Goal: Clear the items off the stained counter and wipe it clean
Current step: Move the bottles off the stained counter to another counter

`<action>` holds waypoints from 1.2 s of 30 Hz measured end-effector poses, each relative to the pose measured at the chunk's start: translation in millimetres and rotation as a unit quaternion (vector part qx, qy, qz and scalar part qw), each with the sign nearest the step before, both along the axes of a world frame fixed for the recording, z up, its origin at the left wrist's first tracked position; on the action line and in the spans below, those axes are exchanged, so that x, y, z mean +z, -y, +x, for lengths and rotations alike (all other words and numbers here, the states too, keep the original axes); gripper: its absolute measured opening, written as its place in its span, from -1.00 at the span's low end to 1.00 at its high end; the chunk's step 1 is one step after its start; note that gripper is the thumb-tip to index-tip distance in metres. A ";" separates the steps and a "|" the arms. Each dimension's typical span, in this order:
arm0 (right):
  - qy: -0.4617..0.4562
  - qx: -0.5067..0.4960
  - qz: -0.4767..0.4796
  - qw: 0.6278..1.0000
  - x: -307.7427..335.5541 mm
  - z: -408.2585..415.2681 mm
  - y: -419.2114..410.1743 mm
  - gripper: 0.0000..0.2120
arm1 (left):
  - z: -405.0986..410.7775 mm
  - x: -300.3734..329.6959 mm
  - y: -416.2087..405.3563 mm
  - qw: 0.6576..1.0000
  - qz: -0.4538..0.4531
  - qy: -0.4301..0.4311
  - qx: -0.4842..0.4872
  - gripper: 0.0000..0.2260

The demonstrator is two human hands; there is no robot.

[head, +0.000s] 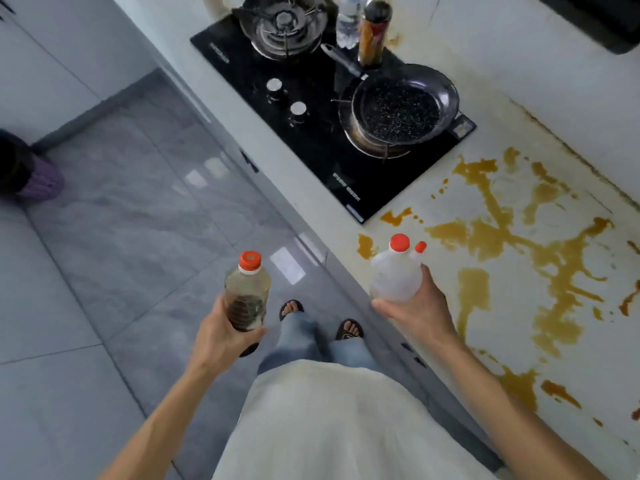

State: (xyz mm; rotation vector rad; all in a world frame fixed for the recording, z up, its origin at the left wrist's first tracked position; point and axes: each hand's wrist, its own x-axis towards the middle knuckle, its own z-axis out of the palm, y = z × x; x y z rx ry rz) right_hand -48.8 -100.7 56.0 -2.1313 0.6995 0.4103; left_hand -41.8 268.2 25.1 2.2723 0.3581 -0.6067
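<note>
My left hand [221, 336] grips a clear bottle [246, 291] with a red cap and a little dark liquid at the bottom, held over the floor. My right hand [417, 311] holds a cloudy white jug [396, 273] with two red caps, just above the counter's front edge. The white counter [585, 368] to the right is smeared with brown-yellow stains [498, 237] spreading from near the hob to the lower right.
A black gas hob [322, 147] lies at the counter's far end with a dark frying pan [403, 105] on its near burner. A sauce bottle [372, 32] and a clear bottle [348, 22] stand behind the pan. Grey tiled floor [138, 237] is at the left.
</note>
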 end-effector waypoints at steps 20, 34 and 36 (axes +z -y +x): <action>-0.037 0.144 -0.031 0.988 -24.6 161.9 -215.2 -0.13 | 28.9 -21.0 -220.5 0.975 0.017 -0.029 0.220 -0.38; -0.085 0.177 -0.036 0.980 -41.7 325.3 -283.2 -0.33 | 209.2 -16.6 -290.5 0.965 0.022 -0.023 0.259 -0.36; -0.075 0.194 -0.029 0.978 -41.5 361.0 -305.1 -0.37 | 218.9 -15.6 -299.6 0.961 0.022 -0.033 0.274 -0.35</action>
